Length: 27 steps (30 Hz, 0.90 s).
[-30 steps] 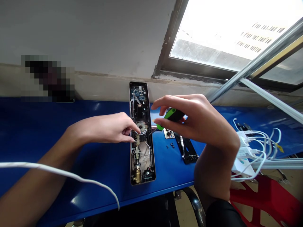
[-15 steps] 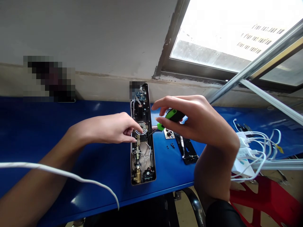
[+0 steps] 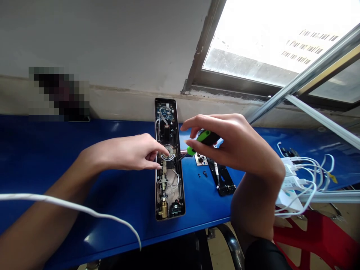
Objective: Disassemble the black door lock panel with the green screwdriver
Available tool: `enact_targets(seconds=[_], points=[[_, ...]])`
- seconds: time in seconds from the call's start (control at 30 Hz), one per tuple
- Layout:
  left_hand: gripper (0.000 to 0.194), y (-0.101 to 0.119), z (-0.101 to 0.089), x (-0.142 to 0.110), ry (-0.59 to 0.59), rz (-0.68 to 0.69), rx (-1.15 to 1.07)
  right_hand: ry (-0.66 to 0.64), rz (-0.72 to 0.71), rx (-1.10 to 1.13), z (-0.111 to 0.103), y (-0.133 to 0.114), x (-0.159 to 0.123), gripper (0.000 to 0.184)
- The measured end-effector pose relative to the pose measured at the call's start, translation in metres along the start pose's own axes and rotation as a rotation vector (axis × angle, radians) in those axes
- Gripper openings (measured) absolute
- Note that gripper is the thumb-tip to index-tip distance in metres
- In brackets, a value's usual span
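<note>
On blue desk [image 3: 42, 138]: open door lock [image 3: 169, 191]; L hand [image 3: 126, 153] unclenched, touching centre disc [image 3: 169, 152]; R hand [image 3: 233, 146] grasping green-handled screwdriver [image 3: 206, 137], tip at lock.

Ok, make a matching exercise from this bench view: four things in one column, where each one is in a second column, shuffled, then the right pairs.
Things:
1. screwdriver
2. left hand
3. small screws
4. white chargers

Places:
A. far right, beyond the other hand
B. gripped in the right hand
C. on the blue table beside the black plate
D. at the round part of the open lock

Pairs: 1-B, 2-D, 3-C, 4-A
</note>
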<state>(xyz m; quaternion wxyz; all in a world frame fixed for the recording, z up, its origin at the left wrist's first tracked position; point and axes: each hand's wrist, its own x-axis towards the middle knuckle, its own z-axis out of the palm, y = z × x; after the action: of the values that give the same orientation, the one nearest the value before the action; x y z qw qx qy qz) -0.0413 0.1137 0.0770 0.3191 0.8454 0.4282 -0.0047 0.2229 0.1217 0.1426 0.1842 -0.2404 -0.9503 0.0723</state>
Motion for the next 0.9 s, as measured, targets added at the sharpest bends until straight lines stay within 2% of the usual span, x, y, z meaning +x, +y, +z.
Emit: enact_targets(seconds=[0.17,0.3,0.5,0.6,0.77,0.9], points=[[0.039,-0.0032,0.0001,0.0004,0.005,-0.005,0.025,0.008,-0.008,0.003,0.0007,-0.0007,0.0005,0.025],[0.04,-0.0061,-0.0012,-0.0009,0.034,-0.004,0.052,-0.024,-0.019,0.061,-0.0014,-0.0028,-0.001,0.037],[0.025,-0.001,-0.0026,-0.0008,0.021,-0.015,0.059,0.038,0.034,0.026,0.0001,-0.0027,-0.0002,0.039],[0.029,-0.0017,-0.0018,-0.0002,0.041,-0.009,0.05,0.053,0.002,0.014,0.002,-0.0019,0.0012,0.028],[0.036,-0.0033,-0.0008,-0.0008,0.043,0.003,0.044,0.02,-0.045,0.078,0.001,-0.0052,0.0004,0.045],[0.035,-0.0017,-0.0004,-0.0015,0.017,0.001,0.041,0.031,-0.002,0.054,0.0011,-0.0051,0.0004,0.039]])
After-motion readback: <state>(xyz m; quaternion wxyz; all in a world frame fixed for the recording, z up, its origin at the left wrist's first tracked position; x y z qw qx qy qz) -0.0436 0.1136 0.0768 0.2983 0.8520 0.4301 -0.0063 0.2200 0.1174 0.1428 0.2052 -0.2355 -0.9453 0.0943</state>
